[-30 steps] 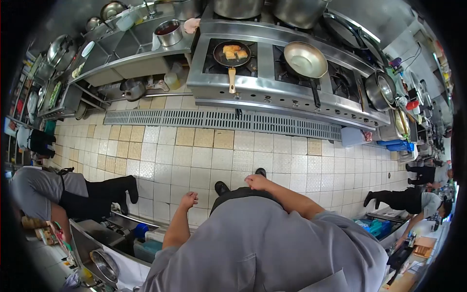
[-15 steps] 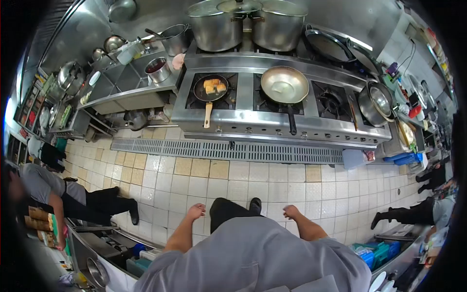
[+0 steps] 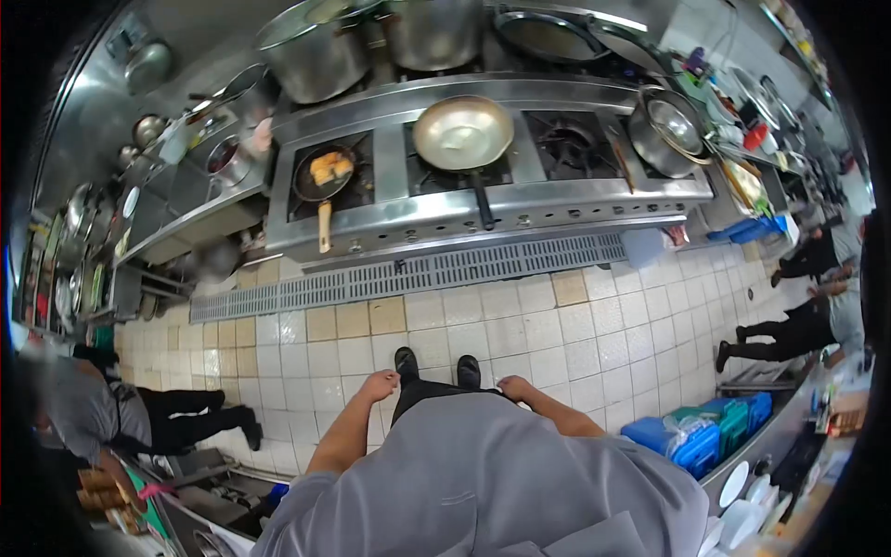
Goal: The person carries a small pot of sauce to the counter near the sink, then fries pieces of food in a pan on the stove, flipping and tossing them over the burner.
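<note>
Low in front of my body, my left hand hangs with its fingers curled, near my thigh. My right hand is on the other side of my waist, also curled. Whether either hand holds anything is too small to make out. Beyond them is the steel stove. On its left burner, browned pieces of food lie in a dark frying pan with a wooden handle. A wide, light-coloured pan with a black handle sits on the middle burner. Both hands are well away from the pans.
A floor drain grate runs along the stove. Large pots stand behind the burners, and metal bowls at its right end. A person bends over at the left; others are at the right. Blue containers lie behind on the right.
The view has swung, so the stove and pans now appear farther left. My right hand has moved in closer to my waist. More of the blue containers shows at the right.
</note>
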`<state>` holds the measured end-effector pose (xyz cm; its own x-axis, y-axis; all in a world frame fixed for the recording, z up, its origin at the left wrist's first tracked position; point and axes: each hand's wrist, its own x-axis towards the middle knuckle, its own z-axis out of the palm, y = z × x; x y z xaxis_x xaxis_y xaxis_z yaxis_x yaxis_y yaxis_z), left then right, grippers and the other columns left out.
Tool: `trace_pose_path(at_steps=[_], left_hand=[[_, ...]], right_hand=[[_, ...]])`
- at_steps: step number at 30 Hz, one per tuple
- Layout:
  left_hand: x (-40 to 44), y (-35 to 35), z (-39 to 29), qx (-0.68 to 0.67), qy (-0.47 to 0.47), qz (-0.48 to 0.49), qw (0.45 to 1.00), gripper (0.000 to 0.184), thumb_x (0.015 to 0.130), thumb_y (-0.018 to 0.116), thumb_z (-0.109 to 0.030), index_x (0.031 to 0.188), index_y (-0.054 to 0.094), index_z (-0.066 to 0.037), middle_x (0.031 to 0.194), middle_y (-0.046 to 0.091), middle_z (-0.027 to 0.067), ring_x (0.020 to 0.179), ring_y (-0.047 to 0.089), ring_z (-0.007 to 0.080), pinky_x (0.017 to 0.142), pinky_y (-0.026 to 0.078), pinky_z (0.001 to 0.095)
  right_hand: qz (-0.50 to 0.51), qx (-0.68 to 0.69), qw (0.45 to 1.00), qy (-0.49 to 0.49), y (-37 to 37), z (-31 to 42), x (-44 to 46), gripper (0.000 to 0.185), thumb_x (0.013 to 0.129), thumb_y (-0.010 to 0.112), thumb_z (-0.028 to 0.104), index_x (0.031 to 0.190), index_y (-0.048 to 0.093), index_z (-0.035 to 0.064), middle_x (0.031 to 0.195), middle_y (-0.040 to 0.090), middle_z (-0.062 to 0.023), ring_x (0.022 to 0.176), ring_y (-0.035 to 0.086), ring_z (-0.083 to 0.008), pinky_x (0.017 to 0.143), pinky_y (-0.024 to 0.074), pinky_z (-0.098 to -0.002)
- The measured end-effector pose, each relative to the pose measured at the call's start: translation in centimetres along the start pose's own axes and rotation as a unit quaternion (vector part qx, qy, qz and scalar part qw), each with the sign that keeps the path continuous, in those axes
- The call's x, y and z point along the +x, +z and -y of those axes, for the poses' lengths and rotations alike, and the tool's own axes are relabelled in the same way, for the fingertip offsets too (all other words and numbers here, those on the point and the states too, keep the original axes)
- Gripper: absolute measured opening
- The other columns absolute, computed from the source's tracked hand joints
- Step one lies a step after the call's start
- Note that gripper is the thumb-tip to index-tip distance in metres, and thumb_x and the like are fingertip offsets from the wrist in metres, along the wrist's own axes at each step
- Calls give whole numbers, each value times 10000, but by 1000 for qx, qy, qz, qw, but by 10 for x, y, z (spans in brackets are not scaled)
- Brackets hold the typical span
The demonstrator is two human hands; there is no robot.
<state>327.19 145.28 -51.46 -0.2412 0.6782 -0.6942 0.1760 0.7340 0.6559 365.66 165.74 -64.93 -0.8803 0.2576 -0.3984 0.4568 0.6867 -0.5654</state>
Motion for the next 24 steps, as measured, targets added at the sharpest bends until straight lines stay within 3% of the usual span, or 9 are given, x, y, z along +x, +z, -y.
trace_pose_path(at_steps=[1, 2, 5, 8, 14, 16, 18, 20, 24], left_hand=[[2, -5, -4, -24, -11, -16, 1000, 312, 882, 541, -289, 1028, 610, -21, 853, 659, 117, 775, 631, 185, 660, 519, 316], [3, -8, -7, -34, -8, -22, 999, 318, 884, 538, -286, 1035, 604, -14, 855, 656, 121, 762, 632, 189, 657, 521, 313], [4, -8, -7, -62, -1, -31, 998, 331, 889, 531, -278, 1051, 590, 4, 861, 648, 132, 732, 633, 201, 650, 528, 304], [5, -4, -1, -59, -15, -19, 998, 329, 888, 523, -271, 1048, 587, 10, 866, 642, 138, 723, 632, 200, 650, 529, 298], [-1, 10, 12, -50, -7, -28, 998, 307, 888, 512, -274, 991, 606, 0, 855, 656, 117, 675, 632, 181, 624, 518, 302], [-3, 11, 9, -44, -13, -23, 999, 300, 887, 508, -277, 978, 613, -11, 837, 661, 104, 651, 632, 177, 613, 512, 304], [-4, 8, 14, -16, -15, -23, 999, 295, 883, 505, -286, 979, 619, -31, 803, 656, 89, 636, 632, 175, 607, 508, 306], [-5, 5, 16, -25, -22, -20, 999, 299, 883, 504, -294, 980, 620, -36, 798, 654, 86, 637, 632, 173, 606, 507, 305], [-7, 0, 17, -42, -26, -43, 998, 299, 895, 509, -295, 995, 619, -35, 796, 653, 83, 632, 629, 171, 604, 508, 299]], right_hand=[[-1, -10, 1000, -16, -19, 7, 6, 320, 846, 485, 252, 1083, 607, 74, 903, 647, -132, 773, 634, -290, 683, 520, -414], [10, 141, 986, 89, -45, 25, 5, 318, 859, 453, 239, 1070, 607, 59, 885, 648, -136, 733, 638, -274, 632, 518, -401], [27, 443, 844, 302, -101, 58, -6, 324, 893, 386, 207, 1047, 613, 34, 840, 644, -123, 606, 634, -184, 449, 492, -338], [45, 444, 841, 306, -110, 50, -17, 329, 903, 434, 273, 1121, 585, 78, 837, 630, -85, 640, 613, -161, 480, 483, -315], [50, 413, 828, 376, -99, 29, -47, 267, 897, 423, 232, 983, 581, 35, 855, 644, -111, 641, 629, -189, 488, 499, -372], [55, 361, 887, 282, -50, -24, -49, 266, 897, 425, 243, 977, 579, 41, 842, 639, -104, 644, 620, -190, 496, 487, -367], [52, 376, 879, 289, -49, -25, -44, 265, 895, 427, 250, 990, 573, 49, 830, 634, -97, 642, 613, -191, 496, 475, -357], [44, 450, 800, 395, -92, 17, -49, 268, 894, 431, 251, 1022, 564, 58, 821, 629, -89, 636, 609, -194, 490, 465, -342], [28, 460, 801, 382, -111, 41, -36, 364, 910, 430, 259, 1226, 499, 92, 879, 623, -97, 664, 564, -185, 554, 468, -335]])
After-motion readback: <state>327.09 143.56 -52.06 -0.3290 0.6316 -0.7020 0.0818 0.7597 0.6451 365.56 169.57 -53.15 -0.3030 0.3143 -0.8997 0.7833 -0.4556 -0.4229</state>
